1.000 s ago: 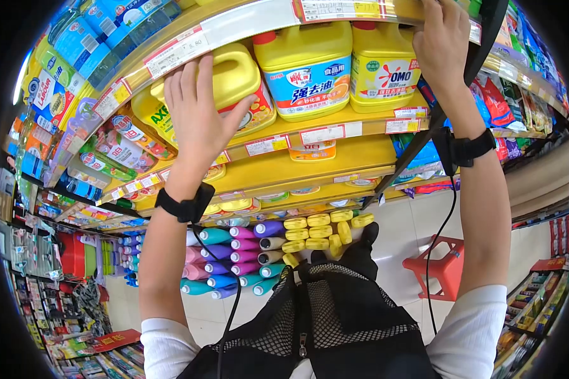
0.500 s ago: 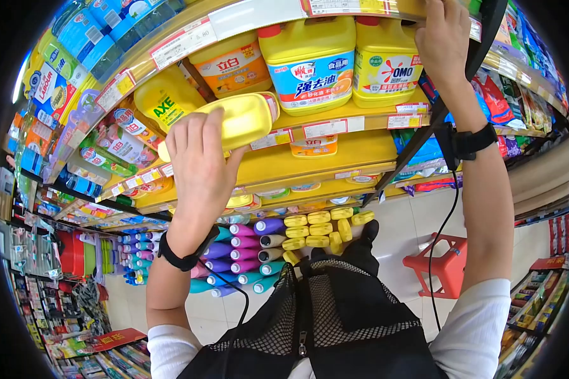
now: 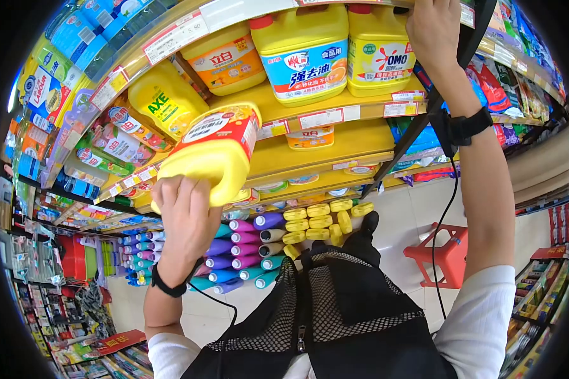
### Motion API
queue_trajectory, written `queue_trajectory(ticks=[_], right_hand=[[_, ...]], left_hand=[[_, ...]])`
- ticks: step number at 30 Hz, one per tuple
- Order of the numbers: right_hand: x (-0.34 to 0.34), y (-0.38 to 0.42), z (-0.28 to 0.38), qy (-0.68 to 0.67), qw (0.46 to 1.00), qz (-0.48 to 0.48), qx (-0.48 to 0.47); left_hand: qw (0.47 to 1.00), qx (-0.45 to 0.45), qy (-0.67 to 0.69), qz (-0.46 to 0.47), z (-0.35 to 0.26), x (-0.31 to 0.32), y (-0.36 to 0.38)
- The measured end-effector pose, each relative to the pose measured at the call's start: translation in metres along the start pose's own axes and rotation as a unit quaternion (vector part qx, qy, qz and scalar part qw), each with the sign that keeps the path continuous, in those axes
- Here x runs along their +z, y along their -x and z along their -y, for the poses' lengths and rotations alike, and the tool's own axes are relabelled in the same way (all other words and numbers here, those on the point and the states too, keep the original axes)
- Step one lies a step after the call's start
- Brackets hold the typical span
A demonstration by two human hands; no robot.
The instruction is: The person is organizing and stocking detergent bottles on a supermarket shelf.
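Observation:
My left hand [image 3: 184,205] is closed around the handle of a yellow detergent jug [image 3: 212,142] with a red and white label. The jug is tilted, its base up and to the right, in front of the shelf. Behind it stands a yellow AXE jug [image 3: 164,98]. My right hand [image 3: 433,31] is raised to the upper shelf edge [image 3: 246,9], fingers bent against it; the fingertips are cut off by the top of the view. Below that hand is a yellow OMO jug [image 3: 380,57], beside a yellow jug with a blue label [image 3: 305,63].
Yellow bottles [image 3: 319,221] and rows of purple and teal bottles [image 3: 243,246] stand on the floor by the shelf. A red stool [image 3: 439,256] is at the right. A dark shelf post [image 3: 414,126] divides the bays. Cables run from both wrists.
My left hand has moved down, and the jug has turned so that its red label shows. My right hand stays at the upper shelf edge while the view shifts slightly.

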State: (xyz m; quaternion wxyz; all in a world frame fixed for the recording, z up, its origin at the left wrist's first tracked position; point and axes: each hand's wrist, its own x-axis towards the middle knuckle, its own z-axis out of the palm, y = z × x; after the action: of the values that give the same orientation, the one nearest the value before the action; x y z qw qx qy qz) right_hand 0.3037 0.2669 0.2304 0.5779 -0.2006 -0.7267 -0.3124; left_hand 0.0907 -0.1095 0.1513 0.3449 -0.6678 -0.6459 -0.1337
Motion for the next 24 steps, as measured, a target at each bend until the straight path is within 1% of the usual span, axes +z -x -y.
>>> queue_trajectory(ticks=[2, 5, 7, 11, 14, 17, 20, 24], right_hand=[[0.003, 0.001, 0.000, 0.012, 1.000, -0.006, -0.002], [0.005, 0.001, 0.001, 0.012, 1.000, -0.012, -0.003], [0.008, 0.002, 0.000, 0.014, 1.000, -0.008, -0.003], [0.010, 0.003, -0.002, 0.025, 1.000, 0.000, -0.001], [0.007, 0.003, -0.001, 0.017, 1.000, -0.001, -0.003], [0.007, 0.004, 0.000, 0.015, 1.000, -0.009, -0.004], [0.005, 0.004, 0.001, 0.027, 1.000, 0.008, -0.001], [0.004, 0.006, 0.001, 0.034, 0.999, 0.023, -0.004]], left_hand=[[1.000, 0.000, 0.012, 0.007, -0.004, -0.017, 0.007], [0.997, -0.001, 0.058, 0.054, -0.013, -0.036, 0.018], [0.993, 0.005, 0.082, 0.082, -0.019, -0.036, 0.022], [0.983, -0.032, 0.137, 0.115, -0.026, 0.010, 0.038], [0.975, -0.021, 0.153, 0.162, -0.020, 0.057, 0.051], [0.975, -0.010, 0.111, 0.194, -0.011, 0.098, 0.058], [0.977, 0.003, 0.076, 0.198, -0.005, 0.131, 0.063], [0.983, -0.005, 0.040, 0.181, 0.006, 0.159, 0.054]])
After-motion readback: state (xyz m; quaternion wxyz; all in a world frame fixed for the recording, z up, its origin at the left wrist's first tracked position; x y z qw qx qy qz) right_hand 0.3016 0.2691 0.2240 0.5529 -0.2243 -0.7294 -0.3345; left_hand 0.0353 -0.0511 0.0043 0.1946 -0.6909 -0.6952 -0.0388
